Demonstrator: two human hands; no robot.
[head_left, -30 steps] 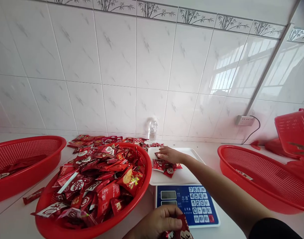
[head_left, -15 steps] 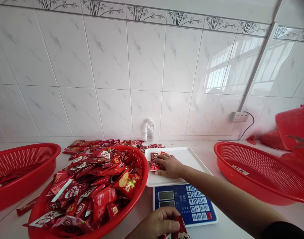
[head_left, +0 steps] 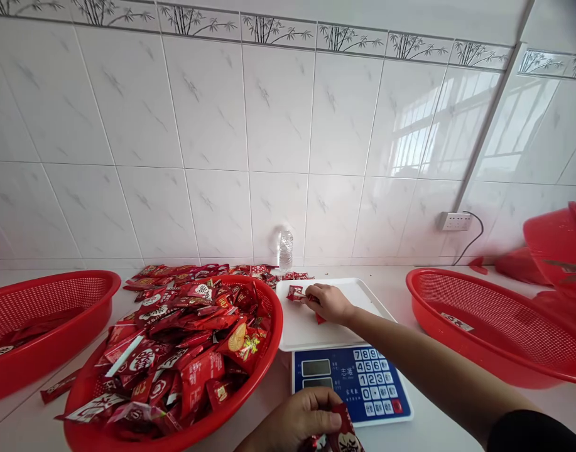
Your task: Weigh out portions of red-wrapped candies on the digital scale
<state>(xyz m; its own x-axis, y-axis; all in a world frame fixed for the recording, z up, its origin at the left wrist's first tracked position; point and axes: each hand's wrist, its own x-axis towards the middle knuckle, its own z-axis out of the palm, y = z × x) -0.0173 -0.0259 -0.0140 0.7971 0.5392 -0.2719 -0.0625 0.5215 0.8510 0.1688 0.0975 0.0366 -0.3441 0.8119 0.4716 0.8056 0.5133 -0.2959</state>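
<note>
My left hand (head_left: 311,417) is closed around red snack packets (head_left: 347,433) at the bottom of the view, in front of the scale's keypad. Over the white tray (head_left: 358,307) of the digital scale (head_left: 351,383), my right hand (head_left: 329,302) has its fingers curled on red snack packets, mostly hidden under it. One small red packet (head_left: 294,292) shows on the tray just left of those fingers, and a bit of red wrapper (head_left: 320,318) peeks out below the hand. Left of the scale stands a red basket (head_left: 273,351) heaped with red packets (head_left: 174,351).
Another red basket (head_left: 94,307) stands at far left, and one (head_left: 485,364) at right holds a white label. More packets (head_left: 174,271) lie along the wall beside a clear plastic bottle (head_left: 286,250). A tilted red basket (head_left: 551,238) is at far right, below a wall socket (head_left: 455,221).
My right hand has gone from lying spread over the tray packets to curled fingers gripping there; fewer packets show beside it. My left hand keeps its packets, almost still.
</note>
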